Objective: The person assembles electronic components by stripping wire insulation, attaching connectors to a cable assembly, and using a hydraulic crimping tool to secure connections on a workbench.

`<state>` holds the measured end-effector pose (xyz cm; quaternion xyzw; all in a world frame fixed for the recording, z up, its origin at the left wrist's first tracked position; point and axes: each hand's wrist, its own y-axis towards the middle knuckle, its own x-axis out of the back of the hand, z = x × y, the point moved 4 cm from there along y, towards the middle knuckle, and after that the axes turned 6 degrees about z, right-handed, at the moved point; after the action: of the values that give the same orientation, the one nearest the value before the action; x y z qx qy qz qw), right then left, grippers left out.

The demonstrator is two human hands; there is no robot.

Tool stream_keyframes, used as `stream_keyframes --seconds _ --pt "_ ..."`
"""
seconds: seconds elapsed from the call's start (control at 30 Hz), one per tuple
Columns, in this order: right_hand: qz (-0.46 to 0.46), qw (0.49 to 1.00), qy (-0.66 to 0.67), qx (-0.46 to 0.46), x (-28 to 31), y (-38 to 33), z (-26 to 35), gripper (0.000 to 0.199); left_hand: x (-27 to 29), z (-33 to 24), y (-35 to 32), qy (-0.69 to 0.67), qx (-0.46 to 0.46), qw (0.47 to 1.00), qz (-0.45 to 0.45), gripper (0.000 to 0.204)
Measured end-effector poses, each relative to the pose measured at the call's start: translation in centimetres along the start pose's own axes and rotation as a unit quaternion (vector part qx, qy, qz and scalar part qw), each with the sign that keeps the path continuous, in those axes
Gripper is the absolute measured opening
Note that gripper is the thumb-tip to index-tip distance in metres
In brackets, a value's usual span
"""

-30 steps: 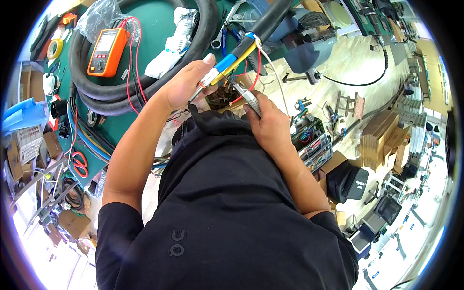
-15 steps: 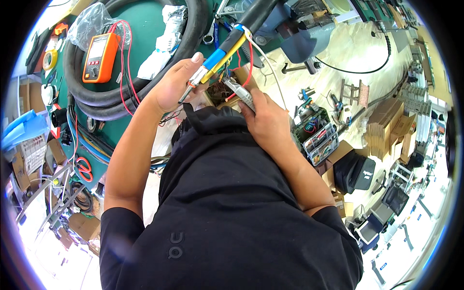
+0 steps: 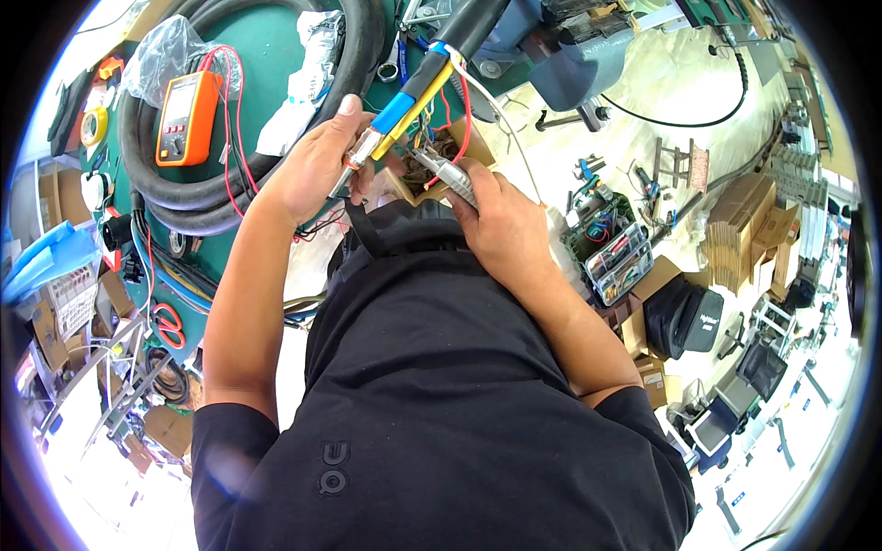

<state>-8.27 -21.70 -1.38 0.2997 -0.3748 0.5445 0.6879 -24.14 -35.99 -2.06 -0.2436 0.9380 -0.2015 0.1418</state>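
Note:
A thick black cable (image 3: 473, 28) comes in from the top, its end split into blue, yellow, red and white conductors. My left hand (image 3: 317, 170) is closed around the metal tip of the blue-sleeved conductor (image 3: 397, 112), with a yellow conductor (image 3: 404, 126) beside it. A band of orange-red shows near the bare tip. My right hand (image 3: 501, 216) grips a silver-grey hand tool (image 3: 452, 179) of a kind I cannot make out. The tool's front end points at several thin coloured wires near the conductors. My right fingertips are partly hidden.
Beneath the wires stands an open cardboard box (image 3: 397, 188) with scraps inside. On the green table (image 3: 207, 243) lie a coiled black cable (image 3: 152, 184), an orange multimeter (image 3: 186, 119), a foil packet (image 3: 312, 69) and red-handled scissors (image 3: 168, 324). At right are a toolbox (image 3: 617, 262) and stacked cardboard (image 3: 740, 230).
The view has shifted slightly, and more of the cardboard box shows under the wires. Both hands keep their hold, with the cable end and the tool a little further left.

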Motion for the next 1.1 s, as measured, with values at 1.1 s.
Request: stream_keyframes --seconds 1.1 --pt "0.051 0.999 0.002 0.011 0.5 0.6 -0.3 0.041 -6.8 4.5 -0.7 -0.47 -0.128 0.84 -0.239 0.021"
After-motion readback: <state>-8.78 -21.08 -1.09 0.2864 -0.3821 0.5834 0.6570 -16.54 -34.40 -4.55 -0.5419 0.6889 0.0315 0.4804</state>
